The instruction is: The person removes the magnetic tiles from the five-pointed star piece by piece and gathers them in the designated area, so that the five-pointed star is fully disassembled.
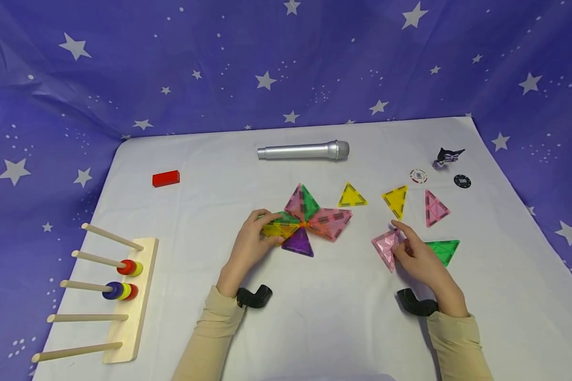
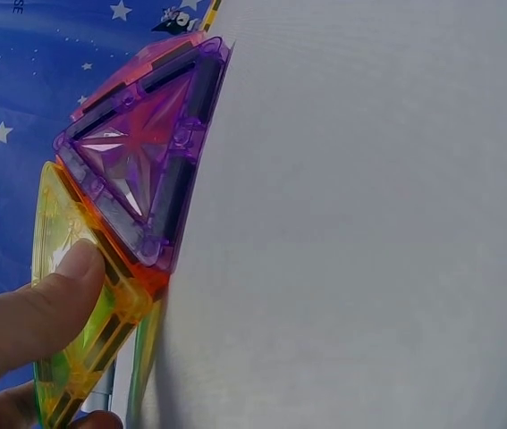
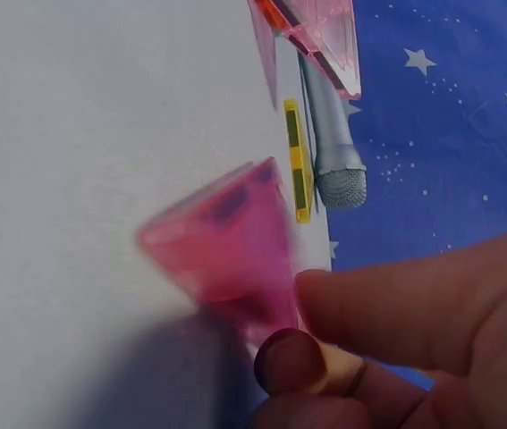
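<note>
1. Right hand, near right: fingers and thumb pinch a pink tile by its right edge, the tile tilted up off the counter. The right wrist view shows the grip on one corner only. Risk: so slight a hold may let the tile slip or swing; a green tile lying just beside the hand could be knocked, or might snap to the pink one if they are magnetic.
2. Left hand, near centre: fingers curled over the yellow tile at the left of the pinwheel, thumb pressing its face in the left wrist view. Risk: pressure here may shift or break the joined cluster.
3. Pink tile lies well apart from the pinwheel, to its right.
4. Peg rack, near left, bearing rings.
5. Loose tiles, mid right: yellow, yellow, pink.
6. Red block, far left.
7. Chips and a small figure, far right.
8. Microphone, far centre.
</note>
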Demonstrator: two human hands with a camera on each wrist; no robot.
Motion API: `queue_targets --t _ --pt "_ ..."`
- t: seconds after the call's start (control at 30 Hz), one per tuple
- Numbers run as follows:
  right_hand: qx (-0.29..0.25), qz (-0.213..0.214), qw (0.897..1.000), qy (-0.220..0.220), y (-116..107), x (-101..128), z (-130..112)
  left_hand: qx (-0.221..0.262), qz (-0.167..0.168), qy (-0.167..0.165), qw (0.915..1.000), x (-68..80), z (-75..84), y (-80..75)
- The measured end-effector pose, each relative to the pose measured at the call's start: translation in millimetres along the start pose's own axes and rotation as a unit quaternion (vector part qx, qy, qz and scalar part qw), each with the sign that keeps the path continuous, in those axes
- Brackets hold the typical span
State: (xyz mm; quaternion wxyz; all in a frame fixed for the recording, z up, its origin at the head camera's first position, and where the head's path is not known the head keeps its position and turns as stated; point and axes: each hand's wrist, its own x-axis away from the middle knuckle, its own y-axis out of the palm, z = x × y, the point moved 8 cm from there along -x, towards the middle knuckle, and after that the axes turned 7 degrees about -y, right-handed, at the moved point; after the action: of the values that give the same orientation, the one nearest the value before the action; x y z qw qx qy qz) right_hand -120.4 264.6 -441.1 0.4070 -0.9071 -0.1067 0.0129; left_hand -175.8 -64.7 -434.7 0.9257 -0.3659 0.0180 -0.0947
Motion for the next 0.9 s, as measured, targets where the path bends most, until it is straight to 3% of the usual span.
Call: queue_targets --t 0.17,0.37,0.47,0.6,0.77,0.9 --pt "-0.014 0.01 1.0 -0.017 -2 -6 -12 0.002 0.002 0.003 1.0 -0.5 0.6 -1.3" --pt "-0.062 0.016 0.994 -0.088 10 -22 -57 0.005 0.003 0.009 0.9999 -1.5 1.6 -2.2" --pt "-0.068 0.012 0.988 -0.138 25 -30 -84 0.004 0.004 0.01 0.9999 -2.0 1.9 -2.6" --pt "-0.064 -0.031 0.981 -0.179 51 -39 -113 0.003 0.007 0.01 0.9999 -2.6 2.2 -3.4" --pt "-0.038 -0.075 0.977 -0.197 82 -44 -130 0.001 0.008 0.008 0.9999 -2.2 1.9 -3.2" --pt "-0.028 -0.082 0.973 -0.214 98 -46 -138 -0.002 0.013 0.006 0.9999 0.7 1.7 -3.1"
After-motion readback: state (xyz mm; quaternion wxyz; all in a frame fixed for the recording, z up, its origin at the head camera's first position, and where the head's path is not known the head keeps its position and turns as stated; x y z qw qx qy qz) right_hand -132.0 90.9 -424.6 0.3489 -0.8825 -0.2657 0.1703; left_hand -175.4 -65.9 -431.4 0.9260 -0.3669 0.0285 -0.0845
